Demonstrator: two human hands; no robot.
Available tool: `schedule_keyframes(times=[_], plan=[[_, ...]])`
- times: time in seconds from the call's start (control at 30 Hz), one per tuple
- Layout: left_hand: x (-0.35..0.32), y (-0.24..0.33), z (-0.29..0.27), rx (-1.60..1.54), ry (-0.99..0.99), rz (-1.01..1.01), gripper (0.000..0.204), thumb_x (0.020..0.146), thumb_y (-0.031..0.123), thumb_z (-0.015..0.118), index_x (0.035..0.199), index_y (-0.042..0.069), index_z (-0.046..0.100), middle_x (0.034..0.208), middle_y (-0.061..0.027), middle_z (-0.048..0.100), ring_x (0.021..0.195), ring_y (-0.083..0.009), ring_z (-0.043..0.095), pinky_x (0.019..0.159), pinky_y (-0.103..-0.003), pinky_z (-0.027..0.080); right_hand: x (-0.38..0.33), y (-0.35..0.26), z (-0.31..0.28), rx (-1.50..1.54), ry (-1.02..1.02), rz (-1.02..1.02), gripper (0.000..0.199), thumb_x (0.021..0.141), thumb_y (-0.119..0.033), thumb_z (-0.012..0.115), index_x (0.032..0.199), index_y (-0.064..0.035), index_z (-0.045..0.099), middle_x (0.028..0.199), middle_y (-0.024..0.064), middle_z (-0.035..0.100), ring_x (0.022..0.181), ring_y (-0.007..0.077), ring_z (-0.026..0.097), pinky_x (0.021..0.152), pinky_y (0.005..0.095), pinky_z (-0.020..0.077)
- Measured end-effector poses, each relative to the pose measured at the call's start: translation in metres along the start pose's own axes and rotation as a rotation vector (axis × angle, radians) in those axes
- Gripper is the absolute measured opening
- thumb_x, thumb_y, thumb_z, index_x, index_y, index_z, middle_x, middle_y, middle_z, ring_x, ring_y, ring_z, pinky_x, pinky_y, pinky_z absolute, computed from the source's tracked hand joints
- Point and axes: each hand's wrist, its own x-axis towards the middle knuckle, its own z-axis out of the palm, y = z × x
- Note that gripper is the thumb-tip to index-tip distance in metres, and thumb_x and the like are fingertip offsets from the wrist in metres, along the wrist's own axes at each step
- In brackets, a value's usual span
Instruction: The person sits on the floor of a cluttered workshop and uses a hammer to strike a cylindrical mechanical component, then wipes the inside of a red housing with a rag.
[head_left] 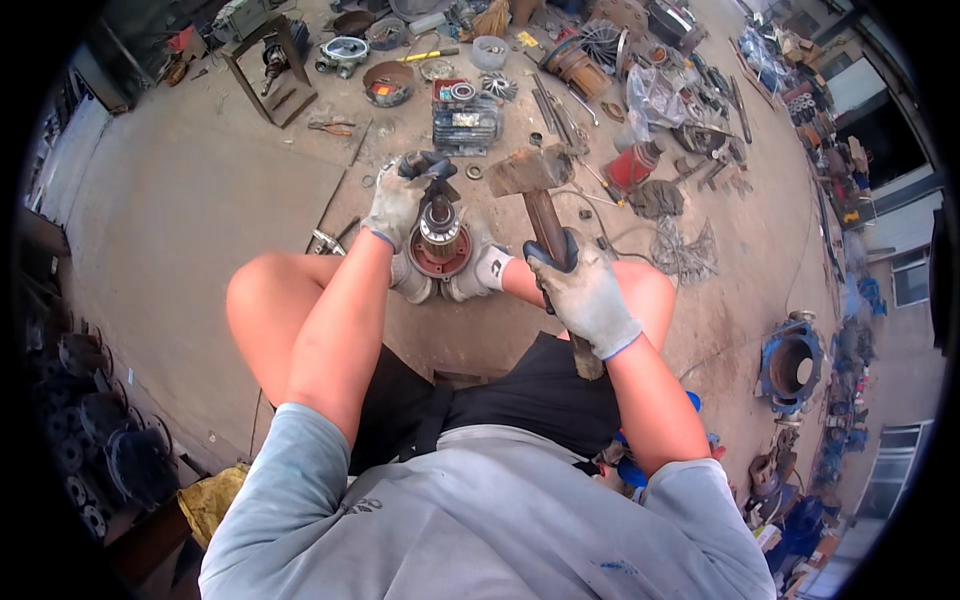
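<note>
My right hand (587,292), in a grey glove with dark fingers, grips a sledgehammer by its wooden handle. The hammer's blocky, worn head (528,171) is raised to the right of a motor rotor (438,240). That rotor stands upright between my feet, its shaft pointing up, with a bearing around it and a reddish flange (440,262) below. My left hand (395,205), gloved alike, is closed just above and left of the shaft top. A dark piece shows by its fingers, but I cannot make out what it is.
Beyond the rotor stands a grey motor housing (467,127); pliers (332,126) lie farther left. A red cylindrical part (633,165) and a plastic bag (655,97) are at the right. A blue ring-shaped casing (790,366) lies far right. A metal frame (272,75) stands back left.
</note>
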Motion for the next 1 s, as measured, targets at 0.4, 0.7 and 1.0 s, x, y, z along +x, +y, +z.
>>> schedule_keyframes(times=[0.4, 0.7, 1.0], plan=[[-0.002, 0.001, -0.017, 0.966, 0.093, 0.283, 0.032, 0.093, -0.001, 0.067, 0.123, 0.009, 0.069, 0.11, -0.0101, 0.076, 0.101, -0.0256, 0.073, 0.09, -0.036, 0.057, 0.012, -0.006, 0.002, -0.015, -0.059, 0.015, 0.025, 0.085, -0.02, 0.078, 0.109, -0.0143, 0.078, 0.109, 0.0184, 0.066, 0.091, 0.038, 0.069, 0.075, 0.0492, 0.0565], [-0.011, 0.004, -0.017, 0.923, -0.021, 0.214, 0.026, 0.09, 0.001, 0.07, 0.114, 0.011, 0.074, 0.107, -0.0081, 0.074, 0.099, -0.0246, 0.07, 0.09, -0.036, 0.056, 0.013, -0.021, -0.001, 0.113, 0.006, 0.101, 0.028, 0.088, -0.017, 0.079, 0.108, 0.0014, 0.069, 0.092, 0.024, 0.071, 0.086, 0.0375, 0.072, 0.075, 0.046, 0.055], [-0.004, -0.001, -0.027, 0.97, -0.164, 0.25, 0.025, 0.093, 0.005, 0.072, 0.118, 0.008, 0.073, 0.105, -0.01, 0.076, 0.092, -0.0209, 0.071, 0.085, -0.034, 0.057, 0.028, -0.057, -0.015, 0.173, -0.056, 0.277, 0.031, 0.091, -0.024, 0.077, 0.106, 0.0016, 0.067, 0.078, 0.0213, 0.07, 0.074, 0.0363, 0.071, 0.069, 0.044, 0.0543]])
